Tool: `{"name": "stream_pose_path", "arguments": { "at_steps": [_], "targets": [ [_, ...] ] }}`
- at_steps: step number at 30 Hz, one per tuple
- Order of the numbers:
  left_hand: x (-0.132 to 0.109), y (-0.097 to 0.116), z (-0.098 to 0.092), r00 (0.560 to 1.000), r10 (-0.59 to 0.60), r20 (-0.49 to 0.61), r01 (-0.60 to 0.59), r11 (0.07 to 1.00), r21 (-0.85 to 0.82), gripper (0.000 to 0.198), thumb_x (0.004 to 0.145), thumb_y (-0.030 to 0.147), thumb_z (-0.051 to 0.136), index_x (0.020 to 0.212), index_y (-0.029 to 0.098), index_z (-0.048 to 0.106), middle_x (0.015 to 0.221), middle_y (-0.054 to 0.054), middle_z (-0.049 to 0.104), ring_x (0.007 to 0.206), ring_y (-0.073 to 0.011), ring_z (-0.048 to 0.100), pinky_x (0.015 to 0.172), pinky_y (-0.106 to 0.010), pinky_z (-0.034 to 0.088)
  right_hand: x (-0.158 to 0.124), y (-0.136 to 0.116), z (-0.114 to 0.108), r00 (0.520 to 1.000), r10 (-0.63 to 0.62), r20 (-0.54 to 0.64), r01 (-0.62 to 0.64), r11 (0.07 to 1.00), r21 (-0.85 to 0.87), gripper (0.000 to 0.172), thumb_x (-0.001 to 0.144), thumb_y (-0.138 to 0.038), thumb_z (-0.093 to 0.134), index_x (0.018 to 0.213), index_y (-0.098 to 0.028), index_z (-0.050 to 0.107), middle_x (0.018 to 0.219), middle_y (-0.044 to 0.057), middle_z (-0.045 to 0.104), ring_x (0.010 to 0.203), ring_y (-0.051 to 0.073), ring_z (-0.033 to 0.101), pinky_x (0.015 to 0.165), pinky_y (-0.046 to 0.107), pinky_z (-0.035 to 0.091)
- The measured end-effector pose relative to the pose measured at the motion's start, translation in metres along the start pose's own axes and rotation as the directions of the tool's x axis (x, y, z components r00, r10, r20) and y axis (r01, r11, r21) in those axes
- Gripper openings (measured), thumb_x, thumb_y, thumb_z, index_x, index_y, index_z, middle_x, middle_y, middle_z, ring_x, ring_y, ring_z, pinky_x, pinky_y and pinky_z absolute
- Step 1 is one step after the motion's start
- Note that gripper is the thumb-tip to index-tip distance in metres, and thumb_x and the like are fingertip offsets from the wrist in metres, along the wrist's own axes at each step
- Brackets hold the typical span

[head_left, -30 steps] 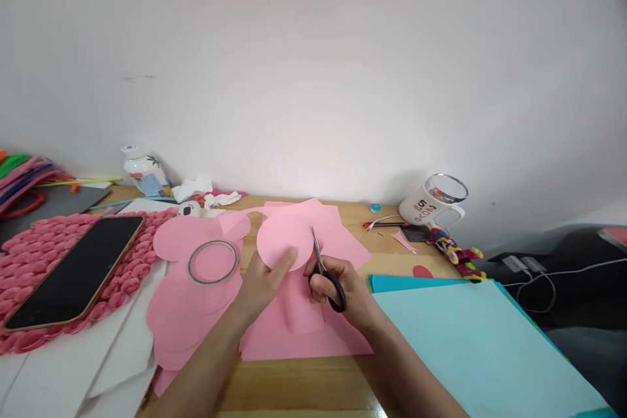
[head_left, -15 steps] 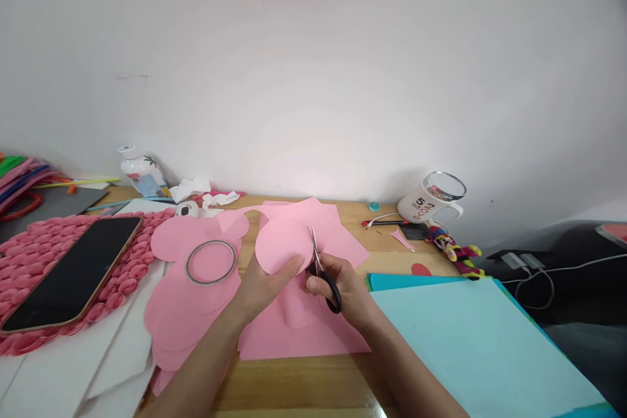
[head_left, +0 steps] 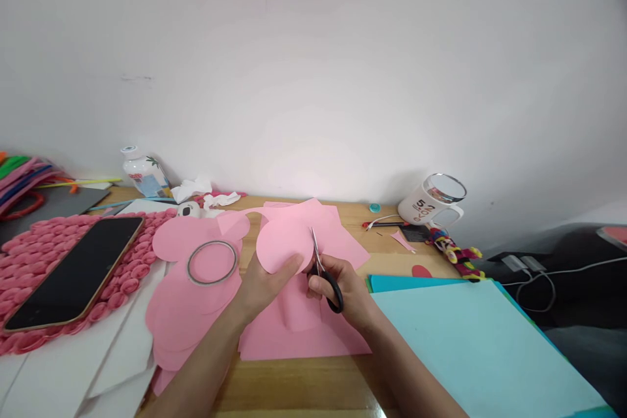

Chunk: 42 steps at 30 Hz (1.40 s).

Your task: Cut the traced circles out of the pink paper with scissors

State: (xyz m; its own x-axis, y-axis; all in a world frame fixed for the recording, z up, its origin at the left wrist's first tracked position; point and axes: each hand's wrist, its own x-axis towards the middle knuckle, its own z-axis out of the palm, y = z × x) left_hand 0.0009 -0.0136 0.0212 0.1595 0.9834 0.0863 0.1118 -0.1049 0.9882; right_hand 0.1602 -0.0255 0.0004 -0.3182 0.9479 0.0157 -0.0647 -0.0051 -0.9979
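My left hand [head_left: 262, 287] pinches a pink paper sheet [head_left: 284, 241] whose upper part is cut to a rounded shape, and holds it up above the desk. My right hand [head_left: 343, 287] grips black-handled scissors [head_left: 324, 271]. Their blades point up and meet the right edge of the rounded pink paper. More pink sheets [head_left: 313, 333] lie flat on the wooden desk [head_left: 304, 385] beneath both hands.
Cut pink circles [head_left: 181, 313] with a tape ring [head_left: 212, 262] lie to the left. Further left a phone [head_left: 73, 271] rests on a pink knobbly mat [head_left: 29, 255]. Light-blue paper [head_left: 470, 346] covers the right. A white mug [head_left: 431, 202], bottle [head_left: 144, 173] and cables [head_left: 539, 274] stand at the back.
The rounded pink paper has turned slightly in my left hand and the scissors have crept along its edge. Both hands stay in nearly the same place.
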Motion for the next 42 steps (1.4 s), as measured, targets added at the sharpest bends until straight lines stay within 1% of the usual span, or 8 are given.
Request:
{"name": "stream_pose_path", "arguments": {
  "at_steps": [5,8,12,18,22,32,36,42],
  "targets": [
    [0.000,-0.003,-0.001,0.999,-0.023,-0.023,0.024,0.999,0.049,0.035,0.078,0.036,0.057,0.107,0.018,0.064,0.104,-0.008,0.069,0.098,-0.0238,0.063,0.082,-0.035,0.053,0.001,0.003,-0.001,1.000,-0.003,0.006,0.003,1.000,0.016,0.034,0.071,-0.048,0.068,0.074,-0.016,0.058,0.055,-0.003,0.052,0.051,0.011,0.046,0.051,0.026,0.039],
    [0.001,-0.004,-0.001,0.999,-0.029,-0.036,0.031,0.998,0.046,0.036,0.078,0.037,0.058,0.109,0.018,0.063,0.107,-0.007,0.069,0.100,-0.0234,0.062,0.083,-0.034,0.053,0.001,0.004,-0.001,1.000,0.007,0.006,-0.007,1.000,0.025,0.032,0.071,-0.046,0.067,0.073,-0.016,0.057,0.054,-0.003,0.051,0.050,0.011,0.045,0.051,0.026,0.037],
    [0.001,-0.004,-0.001,0.998,-0.043,-0.035,0.044,0.998,0.034,0.035,0.078,0.035,0.058,0.108,0.018,0.062,0.104,-0.007,0.070,0.099,-0.0233,0.063,0.082,-0.033,0.053,0.001,0.005,-0.001,1.000,0.010,0.007,-0.010,0.999,0.054,0.030,0.071,-0.044,0.068,0.073,-0.016,0.056,0.054,-0.004,0.051,0.048,0.010,0.044,0.050,0.025,0.036],
    [0.003,-0.006,-0.001,0.998,-0.011,-0.059,0.011,1.000,0.013,0.033,0.076,0.035,0.060,0.103,0.016,0.064,0.101,-0.009,0.070,0.096,-0.0248,0.064,0.079,-0.035,0.054,0.000,0.009,-0.003,1.000,0.013,0.018,-0.014,0.997,0.074,0.026,0.074,-0.040,0.067,0.078,-0.015,0.059,0.054,-0.004,0.051,0.048,0.009,0.044,0.049,0.024,0.034],
    [0.004,-0.007,-0.001,0.998,-0.003,-0.068,0.002,1.000,-0.007,0.034,0.075,0.034,0.060,0.103,0.015,0.063,0.099,-0.009,0.071,0.094,-0.0254,0.065,0.077,-0.035,0.055,0.001,0.009,-0.004,1.000,0.010,0.019,-0.011,0.997,0.081,0.024,0.075,-0.038,0.067,0.077,-0.015,0.059,0.054,-0.004,0.052,0.046,0.009,0.044,0.048,0.023,0.034],
    [0.004,-0.012,-0.002,0.998,-0.013,-0.063,0.012,1.000,-0.023,0.037,0.075,0.038,0.062,0.107,0.018,0.063,0.104,-0.008,0.070,0.099,-0.0252,0.063,0.079,-0.033,0.054,0.000,0.010,-0.003,1.000,0.001,0.020,-0.003,0.995,0.101,0.021,0.076,-0.036,0.066,0.075,-0.016,0.060,0.051,-0.006,0.049,0.045,0.008,0.045,0.047,0.022,0.034],
    [0.004,-0.014,-0.003,0.996,-0.008,-0.092,0.007,1.000,-0.011,0.038,0.074,0.039,0.063,0.105,0.016,0.065,0.102,-0.010,0.070,0.097,-0.0274,0.064,0.078,-0.035,0.054,0.001,0.011,-0.003,1.000,-0.003,0.018,0.001,0.995,0.096,0.021,0.076,-0.035,0.066,0.074,-0.015,0.060,0.052,-0.006,0.049,0.045,0.008,0.045,0.047,0.021,0.035],
    [0.004,-0.015,-0.003,0.995,-0.011,-0.099,0.013,1.000,0.021,0.039,0.074,0.040,0.063,0.105,0.017,0.065,0.101,-0.010,0.070,0.098,-0.0275,0.063,0.078,-0.035,0.054,0.000,0.011,-0.003,1.000,-0.012,0.026,0.010,0.996,0.087,0.020,0.077,-0.035,0.065,0.073,-0.016,0.060,0.048,-0.007,0.046,0.044,0.008,0.045,0.047,0.022,0.036]
  ]
}}
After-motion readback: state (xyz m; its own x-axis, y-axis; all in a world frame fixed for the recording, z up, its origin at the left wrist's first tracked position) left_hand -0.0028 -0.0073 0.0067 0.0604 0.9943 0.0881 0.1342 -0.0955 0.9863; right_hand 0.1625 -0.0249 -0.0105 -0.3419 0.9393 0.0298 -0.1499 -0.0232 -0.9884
